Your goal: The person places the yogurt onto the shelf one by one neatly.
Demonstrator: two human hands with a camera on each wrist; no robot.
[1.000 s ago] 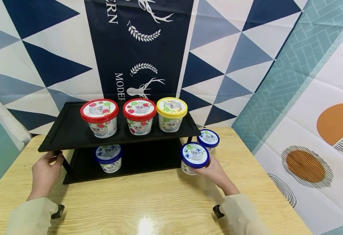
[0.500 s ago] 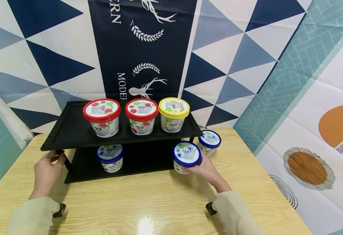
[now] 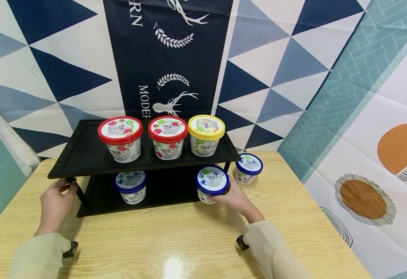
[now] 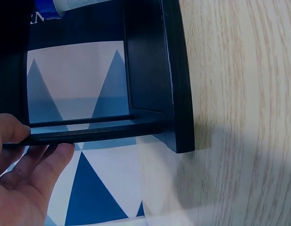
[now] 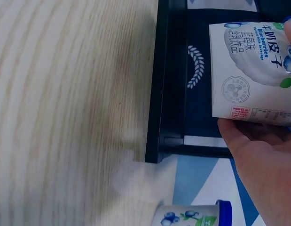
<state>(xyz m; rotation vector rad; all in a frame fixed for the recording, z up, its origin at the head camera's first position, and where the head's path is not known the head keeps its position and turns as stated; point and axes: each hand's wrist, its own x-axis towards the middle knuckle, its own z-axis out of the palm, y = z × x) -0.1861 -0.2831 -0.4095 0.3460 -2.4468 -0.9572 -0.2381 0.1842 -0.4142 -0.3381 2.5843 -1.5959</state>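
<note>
A black two-tier shelf [image 3: 72, 153] stands on the wooden table. With thumb and fingers, my left hand [image 3: 55, 207] grips its front left post [image 4: 98, 133]. At the shelf's right end, my right hand [image 3: 237, 197] holds a white blueberry milk-drink tub [image 5: 248, 75] with a blue lid around its side. That tub is upright, at the front of the lower tier; in the right wrist view its base appears raised. Another blue-lidded tub [image 3: 131, 186] sits on the lower tier toward the left.
Two red-lidded tubs [image 3: 121, 139] [image 3: 167, 137] and a yellow-lidded tub [image 3: 206, 135] stand on the upper tier. One more blue-lidded tub [image 3: 248, 168] is on the table [image 3: 137, 244], right of the shelf. Patterned cloth [image 3: 168, 58] hangs behind.
My right hand has carried the blueberry tub leftward, from beside the shelf's right end to the front of the lower tier. The left hand keeps its grip on the post.
</note>
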